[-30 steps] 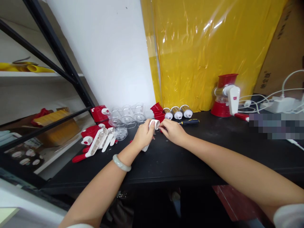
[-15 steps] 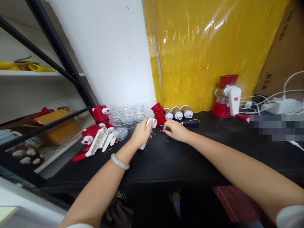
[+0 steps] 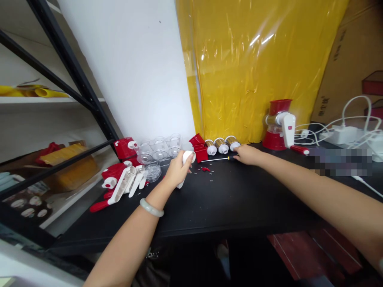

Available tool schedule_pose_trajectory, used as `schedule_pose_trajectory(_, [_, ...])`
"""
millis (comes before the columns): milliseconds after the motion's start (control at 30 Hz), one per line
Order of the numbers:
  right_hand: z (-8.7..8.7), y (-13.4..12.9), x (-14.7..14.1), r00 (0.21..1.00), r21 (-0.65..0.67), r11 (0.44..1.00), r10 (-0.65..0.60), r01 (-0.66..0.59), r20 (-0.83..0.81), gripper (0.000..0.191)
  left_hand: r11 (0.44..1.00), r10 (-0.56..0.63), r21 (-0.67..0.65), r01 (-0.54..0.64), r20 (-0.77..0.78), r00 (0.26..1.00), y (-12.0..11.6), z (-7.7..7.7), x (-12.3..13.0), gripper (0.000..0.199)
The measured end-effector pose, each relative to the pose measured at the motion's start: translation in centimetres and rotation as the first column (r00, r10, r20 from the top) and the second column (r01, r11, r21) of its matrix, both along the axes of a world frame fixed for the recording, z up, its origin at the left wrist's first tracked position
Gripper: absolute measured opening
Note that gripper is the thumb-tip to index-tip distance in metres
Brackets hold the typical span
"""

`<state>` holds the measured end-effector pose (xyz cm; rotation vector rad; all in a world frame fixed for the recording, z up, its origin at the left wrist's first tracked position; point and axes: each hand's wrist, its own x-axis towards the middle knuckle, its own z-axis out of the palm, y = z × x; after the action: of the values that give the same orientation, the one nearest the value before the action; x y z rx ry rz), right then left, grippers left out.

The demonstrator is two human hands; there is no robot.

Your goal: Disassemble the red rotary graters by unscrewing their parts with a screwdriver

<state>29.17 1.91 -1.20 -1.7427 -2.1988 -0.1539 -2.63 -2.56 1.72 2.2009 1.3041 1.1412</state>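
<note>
My left hand (image 3: 177,170) is closed around a white plastic crank-arm part (image 3: 189,156), whose round end sticks out above the fingers; its lower end shows beneath the hand. To the right, my right hand (image 3: 247,154) grips the handle of a screwdriver (image 3: 218,159). The shaft lies low over the black table and points left. Between the hands lie a small red plastic piece (image 3: 206,169) and several tiny metal screws or pins (image 3: 211,181). Just behind are red plastic feed parts (image 3: 200,150) and metal grater drums (image 3: 221,146) with white ends.
Clear cups (image 3: 158,147) and red housings (image 3: 124,148) stand at the back left, with white crank arms (image 3: 121,185) before them. An assembled red rotary grater (image 3: 277,127) stands right, near white cables and chargers (image 3: 342,134). A black-framed shelf (image 3: 86,95) borders the left.
My right hand has left the small red piece on the table and moved right to the screwdriver, taking its handle. My left hand keeps holding the white part.
</note>
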Motion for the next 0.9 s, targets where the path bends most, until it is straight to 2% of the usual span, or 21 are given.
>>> schedule_pose_trajectory(67, [-1.6, -0.7, 1.1, 0.999, 0.007, 0.999, -0.033, 0.033, 0.017, 0.031, 0.999, -0.035, 0.007, 0.035, -0.014, 0.999, -0.1, 0.0, 0.0, 0.040])
schedule_pose_trajectory(133, [-3.0, -1.0, 1.6, 0.999, 0.021, 0.999, -0.034, 0.034, 0.035, 0.031, 0.997, -0.075, 0.007, 0.075, -0.003, 0.997, 0.0, -0.1, -0.2, 0.041])
schedule_pose_trajectory(267, [-3.9, -0.9, 2.7, 0.999, 0.059, 0.997, 0.043, -0.044, 0.013, 0.026, 0.981, -0.186, -0.030, 0.193, 0.162, 0.969, 0.9, -0.9, -0.9, 0.045])
schedule_pose_trajectory(333, [-3.5, -0.9, 3.5, 0.991, 0.101, 0.990, 0.109, -0.101, -0.074, 0.025, 0.957, -0.260, -0.043, 0.288, 0.313, 0.913, 1.6, -1.0, -1.4, 0.050])
schedule_pose_trajectory(433, [-2.1, -1.8, 4.2, 0.928, 0.205, 0.950, 0.284, -0.237, -0.241, 0.029, 0.909, -0.339, -0.016, 0.415, 0.549, 0.764, 2.2, -0.6, -1.9, 0.060])
schedule_pose_trajectory(567, [0.0, -4.4, 2.8, 0.877, 0.375, 0.906, 0.334, -0.197, -0.346, 0.030, 0.852, -0.358, 0.025, 0.523, 0.756, 0.548, 1.6, 0.8, -2.1, 0.067])
schedule_pose_trajectory(633, [0.7, -5.6, 1.6, 0.871, 0.467, 0.867, 0.354, -0.171, -0.340, 0.029, 0.823, -0.361, 0.034, 0.567, 0.801, 0.477, 1.2, 1.1, -2.0, 0.068])
schedule_pose_trajectory(733, [0.8, -6.8, 0.2, 0.865, 0.543, 0.807, 0.427, -0.234, -0.262, 0.025, 0.811, -0.346, 0.026, 0.585, 0.828, 0.442, 1.1, 0.8, -1.8, 0.067])
schedule_pose_trajectory(900, [0.6, -7.5, -0.6, 0.842, 0.573, 0.749, 0.509, -0.332, -0.178, 0.023, 0.875, -0.329, 0.088, 0.477, 0.830, 0.450, 1.6, 0.0, -1.3, 0.061])
